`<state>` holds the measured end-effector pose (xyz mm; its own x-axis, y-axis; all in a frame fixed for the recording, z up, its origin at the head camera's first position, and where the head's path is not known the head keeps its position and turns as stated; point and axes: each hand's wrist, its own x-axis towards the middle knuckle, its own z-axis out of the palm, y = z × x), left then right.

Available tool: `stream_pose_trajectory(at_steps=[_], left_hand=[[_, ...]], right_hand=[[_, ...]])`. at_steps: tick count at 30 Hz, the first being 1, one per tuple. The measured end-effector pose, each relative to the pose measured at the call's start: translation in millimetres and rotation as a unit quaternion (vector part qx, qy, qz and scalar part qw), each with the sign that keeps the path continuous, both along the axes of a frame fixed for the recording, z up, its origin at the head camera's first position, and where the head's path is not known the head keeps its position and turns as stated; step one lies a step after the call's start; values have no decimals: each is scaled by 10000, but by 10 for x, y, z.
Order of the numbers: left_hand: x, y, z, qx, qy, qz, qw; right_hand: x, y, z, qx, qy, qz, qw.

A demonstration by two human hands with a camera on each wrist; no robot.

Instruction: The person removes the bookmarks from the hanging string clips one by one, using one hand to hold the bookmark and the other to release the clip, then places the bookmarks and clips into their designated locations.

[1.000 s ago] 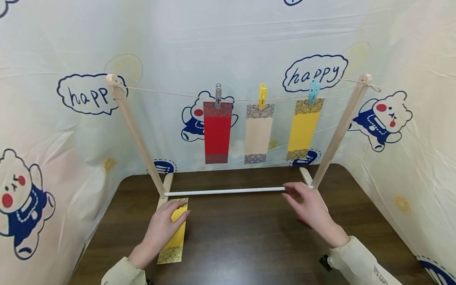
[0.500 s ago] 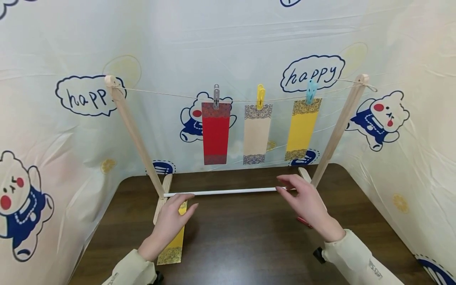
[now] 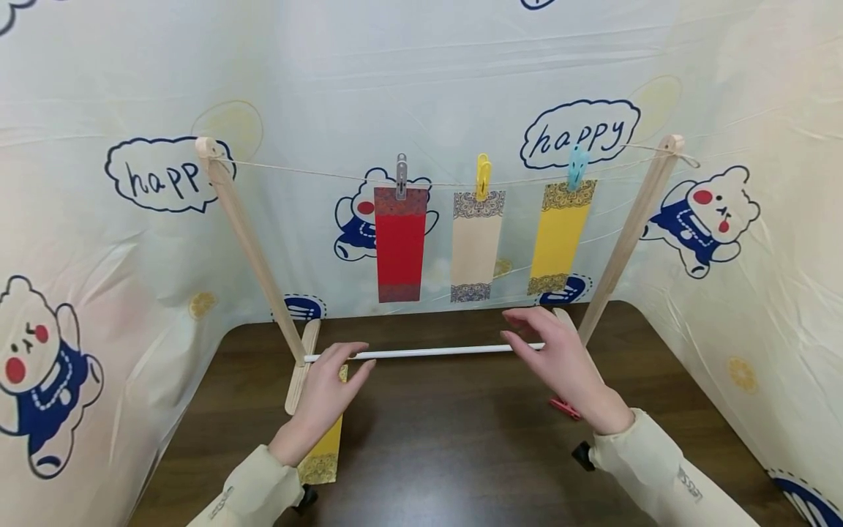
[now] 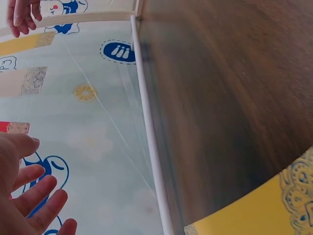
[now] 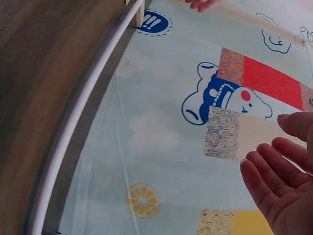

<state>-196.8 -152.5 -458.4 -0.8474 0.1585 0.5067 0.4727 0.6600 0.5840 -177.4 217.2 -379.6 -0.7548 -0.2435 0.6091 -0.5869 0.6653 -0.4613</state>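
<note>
My left hand (image 3: 327,388) hovers with relaxed fingers over a yellow patterned card (image 3: 320,457) lying on the table, holding nothing. My right hand (image 3: 556,355) is raised near the right post, its fingers loosely bent around nothing. Just below it a red clothespin (image 3: 564,408) lies on the table, partly covered by that hand. On the string (image 3: 296,171) hang a red card (image 3: 400,249) under a grey clothespin (image 3: 401,176), a beige card (image 3: 476,241) under a yellow clothespin (image 3: 484,178), and a yellow card (image 3: 562,238) under a light blue clothespin (image 3: 577,168).
Two wooden posts, left (image 3: 253,256) and right (image 3: 628,241), carry the string. A white rod (image 3: 435,352) joins them low down, beyond the hands. The dark wooden table (image 3: 448,454) ends at a printed cloth backdrop (image 3: 421,88).
My left hand has moved up and right from over the loose yellow card's upper end. The right hand has shifted slightly left and up, showing more of the red clothespin.
</note>
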Motion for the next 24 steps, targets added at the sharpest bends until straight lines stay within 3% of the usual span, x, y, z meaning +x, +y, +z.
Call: stream_pose_trajectory(at_steps=[8, 24], left_hand=[[-65, 93, 115, 174, -43, -62, 9998], [-180, 180, 303, 753, 20, -126, 9971]], right_hand=[[-55, -76, 97, 6, 428, 204, 9989], [-91, -228, 363, -101, 330, 291, 9990]])
